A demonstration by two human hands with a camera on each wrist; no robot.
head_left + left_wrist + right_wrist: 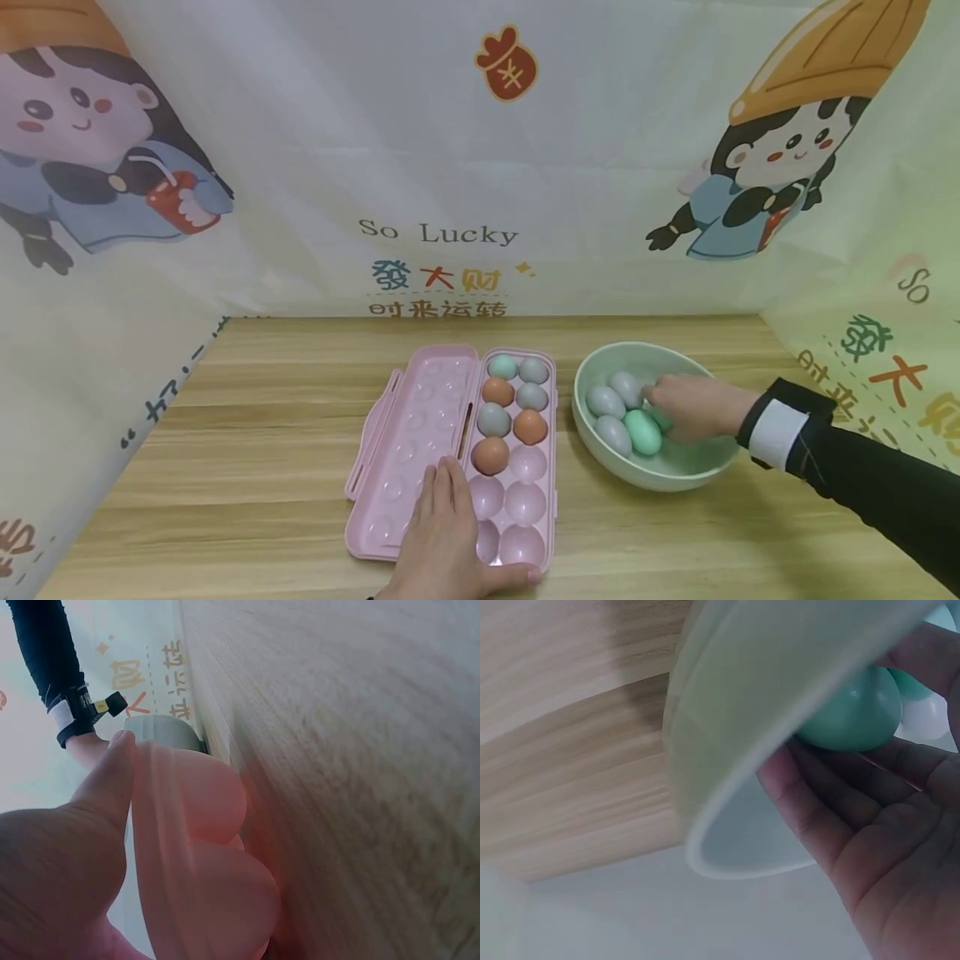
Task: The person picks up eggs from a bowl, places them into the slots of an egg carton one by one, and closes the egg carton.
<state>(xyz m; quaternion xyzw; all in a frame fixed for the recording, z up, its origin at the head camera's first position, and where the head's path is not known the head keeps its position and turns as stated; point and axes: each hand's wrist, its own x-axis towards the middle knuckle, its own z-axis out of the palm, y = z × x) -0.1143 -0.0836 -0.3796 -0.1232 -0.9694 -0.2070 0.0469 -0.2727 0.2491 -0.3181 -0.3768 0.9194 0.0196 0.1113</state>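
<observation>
A pink egg carton (552, 492) lies open on the table, its lid (420, 408) folded out to the left. Brown, grey and green eggs sit in its far cups; the near cups hold none. My left hand (442, 533) rests over the carton's near end, fingers straight along the hinge side and thumb (112, 776) against the near edge. To the right, my right hand (697, 406) reaches down into a pale green bowl (645, 477). In the right wrist view its thumb and fingers hold a green egg (859, 712) inside the rim.
Several grey eggs (606, 402) and another green egg (643, 432) lie in the bowl, left of the right hand. The bowl stands just right of the carton on a wooden table (247, 433). Printed cloth (600, 167) hangs behind and at both sides.
</observation>
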